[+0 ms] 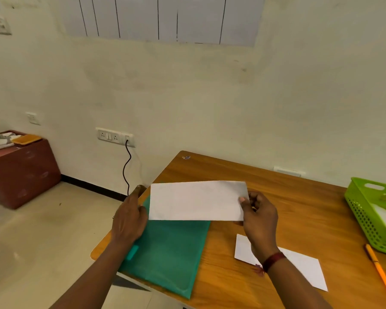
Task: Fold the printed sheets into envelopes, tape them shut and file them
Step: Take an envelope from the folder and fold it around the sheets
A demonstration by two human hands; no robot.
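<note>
Both forearms come in from the bottom edge, cut off below the elbow, with a red band (pixel 273 260) on the right wrist. Folded sheet (pixel 196 200) is up off the bench (pixel 299 208), held level over the far end of a green folder (pixel 172 253). Right hand (pixel 260 221) pinches its right edge, thumb on the front and curled fingers (pixel 255 198) behind. Left hand (pixel 129 219) is at the sheet's left edge, back to the camera. Its fingertips are hidden, so I can't tell if it's actually gripping. The folder sits right at the bench's left edge, near corner hanging off a bit. Another white sheet (pixel 303 266) lies flat under the right wrist, partly covered by it. Lots of bare wood beyond the hands and over to the right. The green basket (pixel 366 210) is cut off by the frame's right side, with something white inside that's hard to make out. An orange pencil (pixel 380 273) lies just in front of it. Any print on the sheets is too faint to read.
</note>
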